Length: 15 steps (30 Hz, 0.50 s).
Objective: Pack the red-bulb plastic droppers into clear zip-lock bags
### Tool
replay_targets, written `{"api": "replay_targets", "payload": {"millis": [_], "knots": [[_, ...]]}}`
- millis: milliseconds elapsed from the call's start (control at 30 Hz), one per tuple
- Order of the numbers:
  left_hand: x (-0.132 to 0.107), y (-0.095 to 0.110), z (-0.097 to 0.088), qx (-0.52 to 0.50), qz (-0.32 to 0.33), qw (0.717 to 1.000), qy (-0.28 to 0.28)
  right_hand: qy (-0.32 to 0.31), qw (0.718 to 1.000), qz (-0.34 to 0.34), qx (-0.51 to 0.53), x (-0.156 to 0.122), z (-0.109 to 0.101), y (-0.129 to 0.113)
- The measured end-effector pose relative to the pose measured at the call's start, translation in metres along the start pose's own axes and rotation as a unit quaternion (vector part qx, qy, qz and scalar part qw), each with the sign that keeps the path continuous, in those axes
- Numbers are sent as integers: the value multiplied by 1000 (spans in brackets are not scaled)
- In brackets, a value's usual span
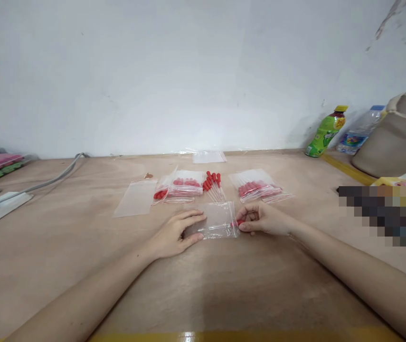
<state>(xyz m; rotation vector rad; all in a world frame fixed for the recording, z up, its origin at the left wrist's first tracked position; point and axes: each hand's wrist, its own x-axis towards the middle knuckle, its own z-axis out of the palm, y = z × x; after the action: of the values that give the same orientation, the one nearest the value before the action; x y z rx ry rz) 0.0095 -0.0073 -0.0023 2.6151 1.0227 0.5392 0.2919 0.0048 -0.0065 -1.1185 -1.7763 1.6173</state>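
Because the wooden tabletop [203, 289] gives you a flat bed, you probably do best to let your left hand [177, 232] anchor the work: its fingers are spread, gripping nothing, their tips resting on the clear zip bag [219, 216] that lies between your two hands. Keep that touch light, so the layers of film are less likely to cling. Your right hand [264, 218] pinches a red-bulbed dropper [240, 222] between thumb and fingers, its bulb at the bag's edge nearest that hand. A thin line from the bulb toward your left fingertips looks like the stem; whether it lies inside the bag or on top, you cannot tell. Hold it low and level, since a slant would likely snag.

For room, the white wall [188, 76] rises well beyond both hands. Bare tabletop runs from your wrists back to the yellow-taped near edge [146, 337], so movement toward you is freest. Ahead is tighter: one stack of filled bags [193, 175] sits beyond your left hand, another stack of filled bags [256, 175] just beyond your right. Between them, loose droppers [214, 181] point their stems close to the bag's far side, so avoid nudging it forward.
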Motion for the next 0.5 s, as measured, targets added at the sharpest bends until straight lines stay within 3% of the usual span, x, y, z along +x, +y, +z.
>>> {"api": "replay_targets", "payload": {"millis": [167,300,367,500], "knots": [[0,0,4,-1,6,1000,18,12,999,-41,-4,2,7,1],[1,2,4,-1,2,1000,22,48,982,-170,-62,0,12,-4],[1,2,4,1,0,1000,23,30,976,-206,-55,-1,13,-5],[2,1,5,-2,0,1000,22,-61,987,-148,14,0,15,-2]]}}
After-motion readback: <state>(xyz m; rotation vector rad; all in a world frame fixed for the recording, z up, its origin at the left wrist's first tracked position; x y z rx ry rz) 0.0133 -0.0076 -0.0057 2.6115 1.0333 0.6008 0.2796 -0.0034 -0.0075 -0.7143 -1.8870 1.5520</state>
